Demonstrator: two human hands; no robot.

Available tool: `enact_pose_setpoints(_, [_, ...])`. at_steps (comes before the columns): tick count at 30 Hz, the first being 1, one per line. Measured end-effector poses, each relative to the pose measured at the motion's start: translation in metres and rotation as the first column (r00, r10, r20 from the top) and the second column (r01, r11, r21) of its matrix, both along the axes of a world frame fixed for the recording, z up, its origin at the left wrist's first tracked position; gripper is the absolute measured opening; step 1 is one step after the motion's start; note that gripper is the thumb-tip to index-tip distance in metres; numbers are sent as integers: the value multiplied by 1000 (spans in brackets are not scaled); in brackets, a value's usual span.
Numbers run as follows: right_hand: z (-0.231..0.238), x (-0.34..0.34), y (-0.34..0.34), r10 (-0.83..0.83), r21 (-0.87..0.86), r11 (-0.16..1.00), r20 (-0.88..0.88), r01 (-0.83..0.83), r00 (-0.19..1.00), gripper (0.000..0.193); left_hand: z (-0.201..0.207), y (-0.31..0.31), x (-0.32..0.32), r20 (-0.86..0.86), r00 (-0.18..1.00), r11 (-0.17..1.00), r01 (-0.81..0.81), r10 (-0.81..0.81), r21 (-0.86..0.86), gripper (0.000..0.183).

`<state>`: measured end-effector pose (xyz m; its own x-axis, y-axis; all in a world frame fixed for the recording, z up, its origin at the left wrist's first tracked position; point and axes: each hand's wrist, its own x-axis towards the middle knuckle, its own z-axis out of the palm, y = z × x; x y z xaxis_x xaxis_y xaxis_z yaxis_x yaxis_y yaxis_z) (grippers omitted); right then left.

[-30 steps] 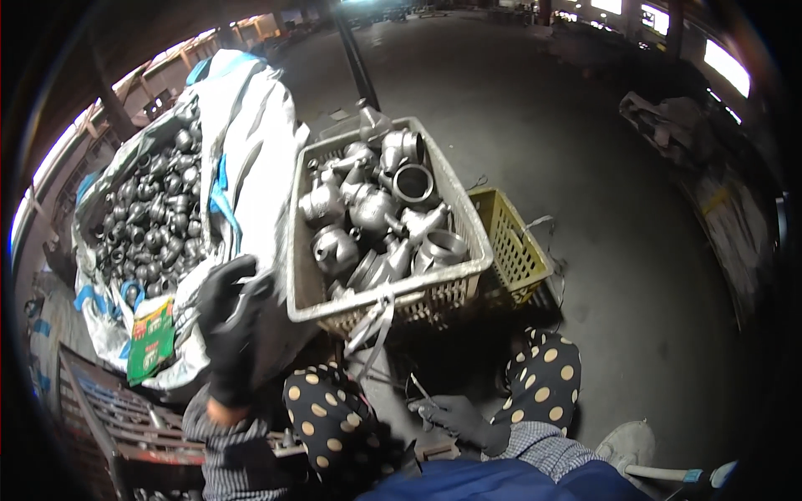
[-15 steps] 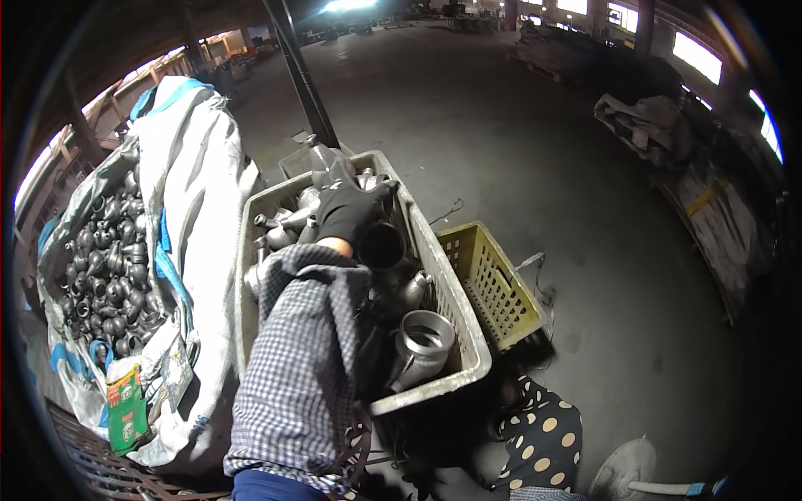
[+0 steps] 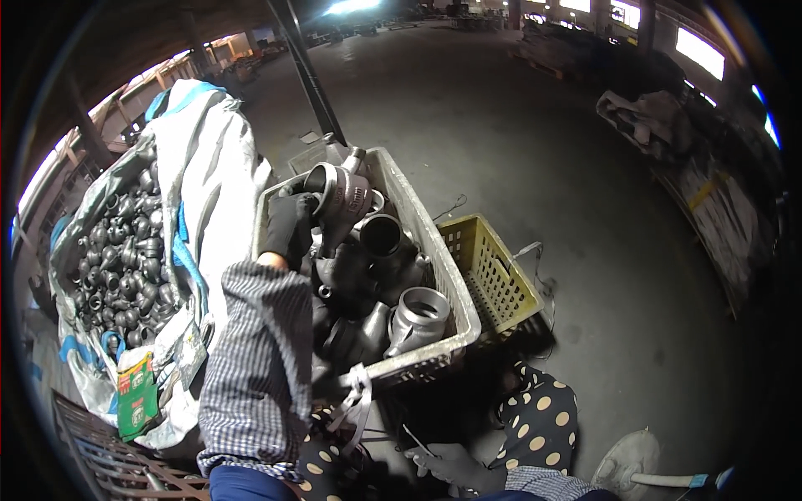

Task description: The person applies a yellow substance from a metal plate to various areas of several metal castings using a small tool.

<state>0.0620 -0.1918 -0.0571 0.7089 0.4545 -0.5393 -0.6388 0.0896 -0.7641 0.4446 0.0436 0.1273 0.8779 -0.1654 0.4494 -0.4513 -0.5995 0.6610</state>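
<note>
A metal fitting (image 3: pixel 345 199) juts rightward from the left fingers (image 3: pixel 299 207), which grip its rim.

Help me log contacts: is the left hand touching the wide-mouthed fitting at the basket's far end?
Touching. The head view shows it: the left hand meets the left edge of the wide-mouthed fitting, no gap between them.
</note>
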Motion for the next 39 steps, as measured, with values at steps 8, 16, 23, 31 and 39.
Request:
enact_pose_setpoints(8, [5, -1, -8, -181, -153, 968, 120, 199, 976, 30, 46, 19, -240, 44, 963, 964, 263, -264, 34, 29])
enact_pose_setpoints(16, [57, -20, 10, -143, 64, 989, 213, 133, 966, 29, -95, 2, -447, -355, 855, 524, -119, -377, -843, 61])
enact_pose_setpoints(23, [56, -55, 14, -64, -58, 994, 405, 95, 912, 33, -173, -12, -473, -391, 881, 829, 3, -267, -560, 33])
enact_pose_setpoints(31, [40, -80, 22, 69, -252, 943, 789, 219, 610, 70, -187, -34, -462, -500, 760, 596, -188, -415, -781, 43])
enact_pose_setpoints(39, [38, -55, 0, -235, -93, 951, 395, 294, 888, 44, -199, -36, -441, -305, 825, -261, -463, -475, -847, 26])
